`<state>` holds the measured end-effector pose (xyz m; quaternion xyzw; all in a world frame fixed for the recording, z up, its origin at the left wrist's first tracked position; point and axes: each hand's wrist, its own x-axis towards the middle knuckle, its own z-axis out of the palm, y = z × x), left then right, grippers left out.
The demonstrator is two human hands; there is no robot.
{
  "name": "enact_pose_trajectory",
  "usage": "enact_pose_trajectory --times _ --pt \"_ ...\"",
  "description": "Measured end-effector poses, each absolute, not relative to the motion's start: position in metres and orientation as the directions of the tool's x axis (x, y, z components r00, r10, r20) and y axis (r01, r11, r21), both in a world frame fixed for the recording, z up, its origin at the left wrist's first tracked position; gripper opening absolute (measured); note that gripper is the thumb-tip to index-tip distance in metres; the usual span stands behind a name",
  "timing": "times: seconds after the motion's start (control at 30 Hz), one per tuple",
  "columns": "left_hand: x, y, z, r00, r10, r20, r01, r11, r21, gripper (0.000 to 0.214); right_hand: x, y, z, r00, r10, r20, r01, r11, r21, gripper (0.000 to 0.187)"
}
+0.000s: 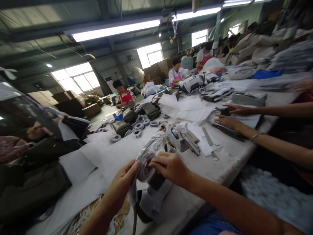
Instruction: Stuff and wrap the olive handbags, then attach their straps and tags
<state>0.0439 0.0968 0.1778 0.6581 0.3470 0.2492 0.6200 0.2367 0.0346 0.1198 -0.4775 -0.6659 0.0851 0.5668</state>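
Near the front of the table, both my hands are at a round roll (144,171) wound in pale, thin wrapping. My left hand (126,176) grips its left side between thumb and fingers. From the right, my right hand (170,167) pinches at the roll's centre; what sits between those fingertips is too small to make out. Crumpled clear plastic (153,142) rises behind the roll. A dark grey piece (156,179) shows just under my right hand. Below hang a white sheet (155,197) and a dark strap (134,218).
White paper sheets (83,163) lie at left, with grey ring-shaped rolls (138,133) and dark bags (150,111) beyond. Card strips (192,143) lie ahead. At right, a co-worker's hands (230,120) rest on a grey item. Other people work across the table.
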Motion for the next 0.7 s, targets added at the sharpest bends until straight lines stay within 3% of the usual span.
enact_pose_trajectory --times 0.1,0.13,0.2,0.37,0.53,0.7 --pt "0.041 0.104 0.177 0.535 0.836 -0.118 0.023 0.125 0.992 0.037 0.285 0.025 0.093 0.195 0.758 0.622 0.621 0.396 -0.677 0.021" --pt "0.041 0.107 0.180 0.485 0.868 -0.107 -0.016 0.132 0.991 0.036 0.308 0.022 0.081 0.284 0.770 0.571 0.649 0.284 -0.706 0.022" --pt "0.043 0.112 0.189 0.371 0.927 -0.062 -0.085 0.100 0.991 0.037 0.359 0.015 0.055 0.489 0.796 0.356 0.671 -0.083 -0.737 0.022" --pt "0.060 0.107 0.210 0.234 0.971 0.051 -0.159 -0.014 0.987 0.050 0.477 0.008 0.005 0.726 0.671 0.149 0.587 -0.493 -0.642 0.023" --pt "0.074 0.094 0.185 0.258 0.964 -0.065 -0.052 0.081 0.995 0.054 0.531 0.028 -0.017 0.818 0.575 -0.020 0.496 -0.723 -0.481 0.027" --pt "0.073 0.094 0.152 0.199 0.973 -0.114 0.073 0.101 0.992 0.051 0.546 0.055 -0.025 0.837 0.521 -0.165 0.437 -0.819 -0.371 0.031"
